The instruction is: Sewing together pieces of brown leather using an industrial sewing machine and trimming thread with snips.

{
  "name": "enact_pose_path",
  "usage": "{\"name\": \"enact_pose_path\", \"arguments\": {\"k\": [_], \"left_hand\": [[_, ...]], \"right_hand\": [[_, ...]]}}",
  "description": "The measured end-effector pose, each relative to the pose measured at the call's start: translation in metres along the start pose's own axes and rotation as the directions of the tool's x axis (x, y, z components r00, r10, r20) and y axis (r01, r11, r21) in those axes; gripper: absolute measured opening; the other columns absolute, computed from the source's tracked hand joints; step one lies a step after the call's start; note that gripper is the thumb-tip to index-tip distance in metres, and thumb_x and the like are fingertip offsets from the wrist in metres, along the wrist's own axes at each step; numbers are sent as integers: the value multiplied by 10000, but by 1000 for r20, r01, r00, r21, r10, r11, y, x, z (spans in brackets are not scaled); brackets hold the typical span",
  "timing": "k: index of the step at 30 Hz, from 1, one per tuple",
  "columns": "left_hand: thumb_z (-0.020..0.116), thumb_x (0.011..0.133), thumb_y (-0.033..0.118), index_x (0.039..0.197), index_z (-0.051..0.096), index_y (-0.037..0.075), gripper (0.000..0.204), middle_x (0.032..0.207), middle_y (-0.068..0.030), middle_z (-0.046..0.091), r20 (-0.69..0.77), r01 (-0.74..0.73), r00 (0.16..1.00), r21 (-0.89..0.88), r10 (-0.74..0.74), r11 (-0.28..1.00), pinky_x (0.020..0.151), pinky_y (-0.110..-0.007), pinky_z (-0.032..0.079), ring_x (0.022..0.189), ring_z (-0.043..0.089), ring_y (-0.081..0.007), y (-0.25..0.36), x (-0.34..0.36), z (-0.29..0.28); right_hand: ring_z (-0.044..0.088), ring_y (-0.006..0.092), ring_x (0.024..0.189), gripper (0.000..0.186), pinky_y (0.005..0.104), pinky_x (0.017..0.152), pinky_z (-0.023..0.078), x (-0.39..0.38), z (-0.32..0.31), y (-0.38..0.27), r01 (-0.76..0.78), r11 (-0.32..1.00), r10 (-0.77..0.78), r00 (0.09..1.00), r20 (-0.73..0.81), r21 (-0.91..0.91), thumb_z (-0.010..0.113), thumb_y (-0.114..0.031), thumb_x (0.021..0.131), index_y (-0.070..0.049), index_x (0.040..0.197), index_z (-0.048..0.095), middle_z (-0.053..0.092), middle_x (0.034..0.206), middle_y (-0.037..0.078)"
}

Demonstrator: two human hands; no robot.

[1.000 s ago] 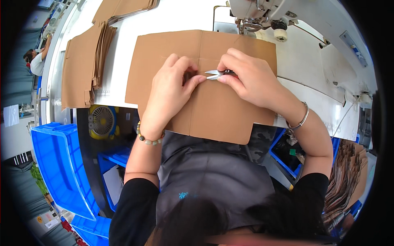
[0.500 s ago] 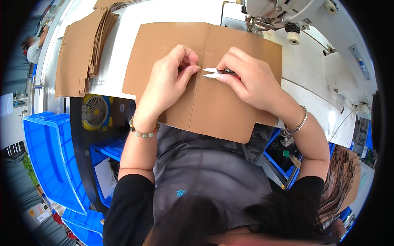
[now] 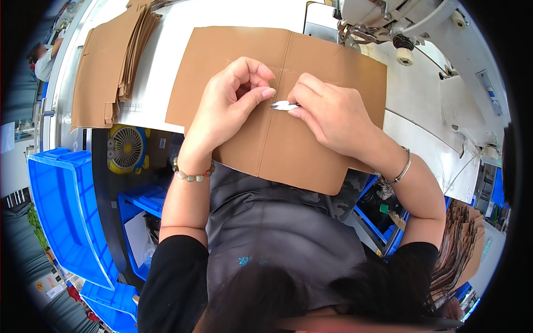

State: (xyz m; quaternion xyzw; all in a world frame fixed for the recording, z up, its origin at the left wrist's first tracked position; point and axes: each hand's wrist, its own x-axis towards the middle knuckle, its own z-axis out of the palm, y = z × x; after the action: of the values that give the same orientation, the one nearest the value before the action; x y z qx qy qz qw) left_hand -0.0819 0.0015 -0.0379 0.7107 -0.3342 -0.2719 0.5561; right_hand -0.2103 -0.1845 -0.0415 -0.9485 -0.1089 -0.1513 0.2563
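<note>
The left hand [image 3: 233,105] is curled, with thumb and finger pinched together. The right hand [image 3: 330,114] is closed, fingers bent down.

The single head-worn fisheye is looking steeply down, close over the worktable [image 3: 177,16], whose far edge is lying toward twelve o'clock.

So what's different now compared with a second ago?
The left hand has slid off the small metal snips; its fingertips now pinch together beside the blades. The right hand still holds the snips at the seam of the brown sheet. The sheet and the stack of brown pieces lie as before.
</note>
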Motion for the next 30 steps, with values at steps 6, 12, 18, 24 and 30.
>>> {"name": "enact_pose_path", "arguments": {"k": [6,12,18,24,30], "left_hand": [[664,938,-11,1070,606,19,147,913,30,603,-36,-28,999,-44,26,999,777,-195,477,854,567,-37,1,-8,-7],[694,894,-46,984,634,13,124,864,10,648,-240,175,958,45,-160,983,728,-200,496,789,610,-52,-11,-92,-80],[761,798,-22,895,679,-10,128,743,-32,700,-551,533,774,303,-311,790,621,-240,515,688,654,-74,-99,-164,-145],[870,702,167,891,719,20,283,764,-93,739,-728,710,649,474,-222,521,679,-335,557,712,726,-199,-136,-170,-158],[810,812,299,884,748,41,275,763,-102,740,-778,754,615,530,-132,388,675,-355,548,719,724,-200,-120,-177,-165]], "right_hand": [[662,269,790,138,396,609,512,0,-2,5,-40,998,41,999,-14,49,674,-154,897,-84,974,584,590,931,62],[663,272,807,157,382,669,521,-2,-6,12,-187,974,195,980,-48,124,662,-166,921,-94,1050,610,614,975,56],[686,262,894,195,353,741,534,2,-9,2,-175,983,176,984,-18,59,627,-167,948,-92,1127,620,649,1034,73],[669,239,853,212,330,739,519,0,-9,1,-216,975,216,976,3,51,604,-144,959,-88,1163,623,630,1017,69],[654,231,843,203,326,733,511,6,-6,-1,-225,973,225,974,7,55,597,-139,965,-68,1153,627,615,1002,73]]}}
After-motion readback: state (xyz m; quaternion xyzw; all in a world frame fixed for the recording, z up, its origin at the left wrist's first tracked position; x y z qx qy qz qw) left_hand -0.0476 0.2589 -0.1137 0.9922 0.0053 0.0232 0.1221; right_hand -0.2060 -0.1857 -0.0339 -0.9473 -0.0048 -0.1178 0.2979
